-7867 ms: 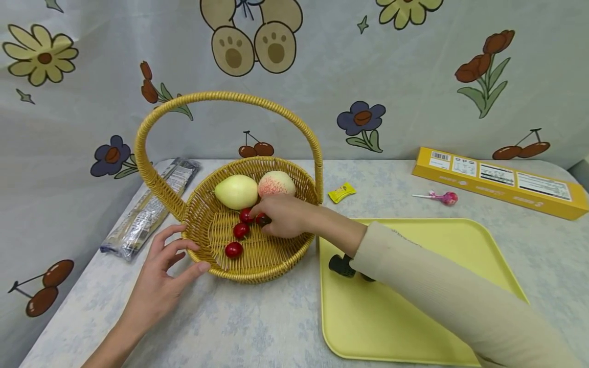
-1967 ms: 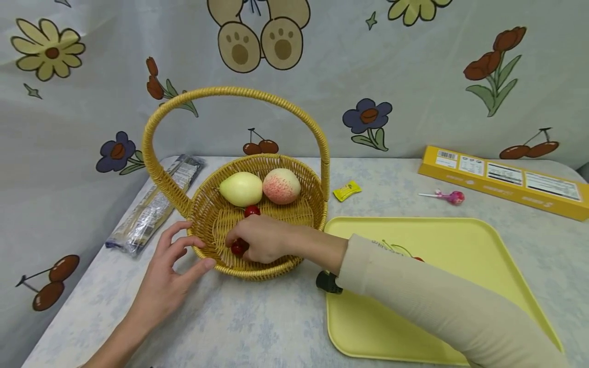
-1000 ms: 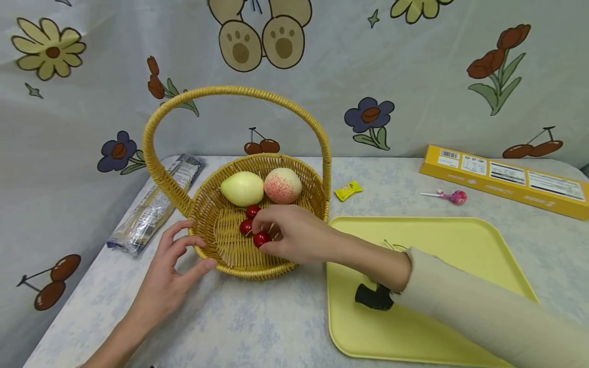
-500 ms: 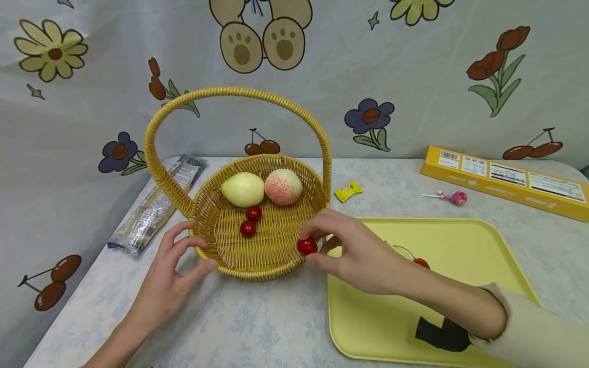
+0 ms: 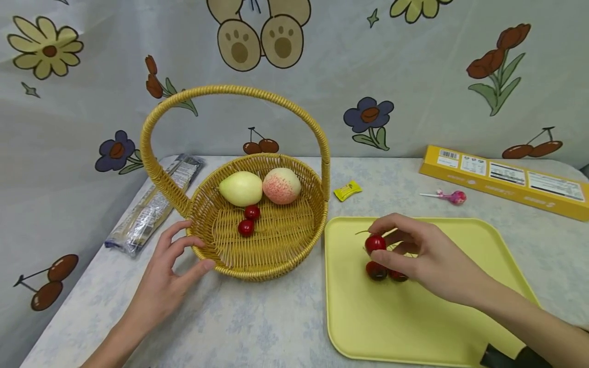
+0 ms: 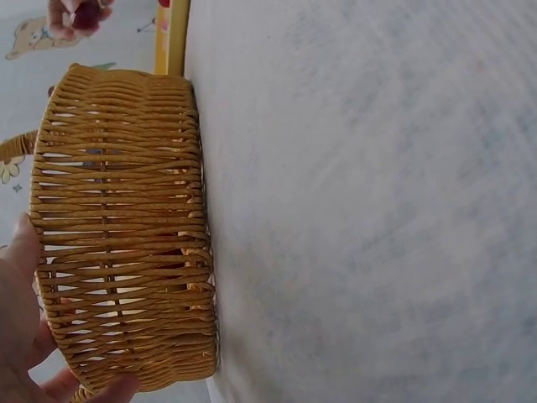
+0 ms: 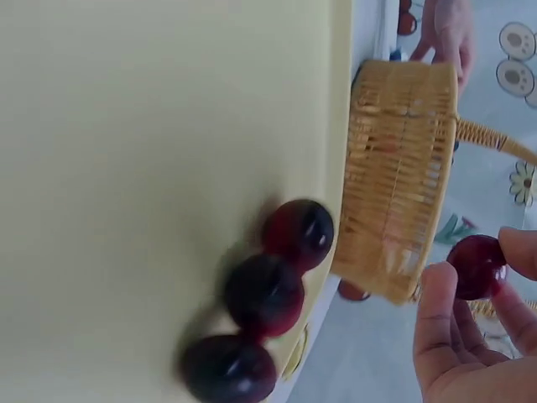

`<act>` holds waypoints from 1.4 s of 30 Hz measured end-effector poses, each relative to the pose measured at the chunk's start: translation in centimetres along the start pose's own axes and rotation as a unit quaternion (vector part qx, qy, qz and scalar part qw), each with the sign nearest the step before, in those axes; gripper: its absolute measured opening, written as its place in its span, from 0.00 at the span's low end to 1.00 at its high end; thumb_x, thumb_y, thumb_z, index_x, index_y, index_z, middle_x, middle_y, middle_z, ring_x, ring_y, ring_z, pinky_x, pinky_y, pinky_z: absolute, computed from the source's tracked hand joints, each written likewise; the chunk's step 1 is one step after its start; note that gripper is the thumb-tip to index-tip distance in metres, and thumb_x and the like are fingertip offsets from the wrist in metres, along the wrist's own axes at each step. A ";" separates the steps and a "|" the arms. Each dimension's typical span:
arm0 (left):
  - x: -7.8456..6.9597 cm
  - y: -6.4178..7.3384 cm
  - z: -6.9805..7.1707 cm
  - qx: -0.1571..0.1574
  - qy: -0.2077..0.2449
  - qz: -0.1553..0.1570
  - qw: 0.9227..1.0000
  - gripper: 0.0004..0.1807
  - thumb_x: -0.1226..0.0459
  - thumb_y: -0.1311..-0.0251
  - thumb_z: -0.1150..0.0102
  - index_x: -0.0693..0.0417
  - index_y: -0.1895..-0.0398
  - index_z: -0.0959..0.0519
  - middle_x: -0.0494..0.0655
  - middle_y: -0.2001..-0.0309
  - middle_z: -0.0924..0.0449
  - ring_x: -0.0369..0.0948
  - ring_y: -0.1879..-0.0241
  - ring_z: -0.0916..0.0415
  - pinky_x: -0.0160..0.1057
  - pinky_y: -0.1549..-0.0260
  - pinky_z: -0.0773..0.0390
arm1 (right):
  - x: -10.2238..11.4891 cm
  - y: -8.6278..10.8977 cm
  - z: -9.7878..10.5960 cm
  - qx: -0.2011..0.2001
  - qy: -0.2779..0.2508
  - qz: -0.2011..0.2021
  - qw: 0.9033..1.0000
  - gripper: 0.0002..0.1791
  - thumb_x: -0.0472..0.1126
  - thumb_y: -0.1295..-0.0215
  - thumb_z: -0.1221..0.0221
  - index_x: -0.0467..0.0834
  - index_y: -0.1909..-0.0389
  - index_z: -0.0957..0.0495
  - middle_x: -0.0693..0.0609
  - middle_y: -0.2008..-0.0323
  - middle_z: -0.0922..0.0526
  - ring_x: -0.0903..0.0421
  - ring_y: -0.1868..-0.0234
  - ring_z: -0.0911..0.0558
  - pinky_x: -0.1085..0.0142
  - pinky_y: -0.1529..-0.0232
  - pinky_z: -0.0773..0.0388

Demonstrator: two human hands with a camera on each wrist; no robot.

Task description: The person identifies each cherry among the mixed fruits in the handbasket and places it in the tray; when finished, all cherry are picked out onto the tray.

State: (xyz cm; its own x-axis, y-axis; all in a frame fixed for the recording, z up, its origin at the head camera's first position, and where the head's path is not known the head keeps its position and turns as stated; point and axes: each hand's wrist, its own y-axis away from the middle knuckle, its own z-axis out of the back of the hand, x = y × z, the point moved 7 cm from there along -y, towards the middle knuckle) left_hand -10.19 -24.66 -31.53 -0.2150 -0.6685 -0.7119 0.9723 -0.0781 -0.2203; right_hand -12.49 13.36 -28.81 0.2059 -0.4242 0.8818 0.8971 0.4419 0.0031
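My right hand (image 5: 437, 260) pinches a red cherry (image 5: 375, 245) between thumb and fingertips, above the yellow tray (image 5: 409, 327). Three dark red cherries (image 7: 264, 294) lie in a row on the tray in the right wrist view; the head view shows them partly behind my hand. My left hand (image 5: 170, 276) rests its fingertips and thumb on the left front rim of the wicker basket (image 5: 262, 273), fingers spread and relaxed. Inside the basket are a pale yellow-green pear (image 5: 241, 189), a pink-and-white peach (image 5: 281, 186) and two cherries (image 5: 246, 228), close together.
The basket's tall handle (image 5: 234, 90) arches over it. A clear plastic packet (image 5: 154, 204) lies to its left. Behind the tray are a yellow wrapped candy (image 5: 347, 190), a lollipop (image 5: 455, 198) and a long orange box (image 5: 503, 180). A printed cloth (image 5: 414, 76) hangs behind.
My right hand has taken a cherry out of the basket and carried it right, over the tray. Fewer cherries lie in the basket than before. My left hand stays at the rim.
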 end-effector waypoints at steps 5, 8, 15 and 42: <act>0.0 0.0 0.0 -0.002 -0.001 0.000 1.000 0.13 0.65 0.42 0.29 0.56 0.58 0.23 0.52 0.31 0.42 0.56 0.34 0.44 0.68 0.48 0.33 | -2.3 1.5 2.2 -0.025 0.071 0.006 0.997 0.15 0.38 0.33 0.37 0.48 0.47 0.21 0.53 0.53 0.19 0.59 0.56 0.17 0.66 0.61 0.18; 0.0 0.0 -0.1 -0.003 -0.003 0.000 1.000 0.13 0.65 0.42 0.30 0.56 0.58 0.23 0.52 0.31 0.42 0.56 0.33 0.44 0.68 0.47 0.33 | -3.6 2.3 3.5 -0.038 0.091 0.002 0.995 0.14 0.35 0.34 0.37 0.46 0.49 0.20 0.53 0.57 0.18 0.59 0.60 0.16 0.68 0.63 0.18; 0.0 0.1 0.0 -0.003 -0.005 0.002 1.000 0.13 0.65 0.42 0.30 0.56 0.58 0.23 0.53 0.31 0.42 0.58 0.34 0.44 0.69 0.48 0.33 | -6.3 3.7 5.1 -0.043 0.132 -0.039 0.990 0.11 0.35 0.33 0.38 0.43 0.51 0.22 0.53 0.60 0.18 0.60 0.65 0.17 0.68 0.67 0.20; 0.0 0.0 -0.1 -0.003 0.004 0.001 1.000 0.13 0.65 0.42 0.30 0.57 0.58 0.23 0.52 0.31 0.43 0.57 0.33 0.45 0.71 0.48 0.33 | -10.0 4.5 5.2 0.019 0.240 -0.061 0.969 0.18 0.38 0.43 0.29 0.44 0.52 0.21 0.54 0.56 0.18 0.67 0.66 0.21 0.69 0.69 0.21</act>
State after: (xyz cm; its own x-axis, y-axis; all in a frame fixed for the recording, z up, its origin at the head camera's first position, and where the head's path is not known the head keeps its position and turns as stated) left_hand -10.20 -24.60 -31.60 -0.2132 -0.6632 -0.7174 0.9722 -0.0716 -0.2228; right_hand -12.54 23.65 -35.13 0.2643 -0.7897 0.5537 0.9135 0.3891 0.1190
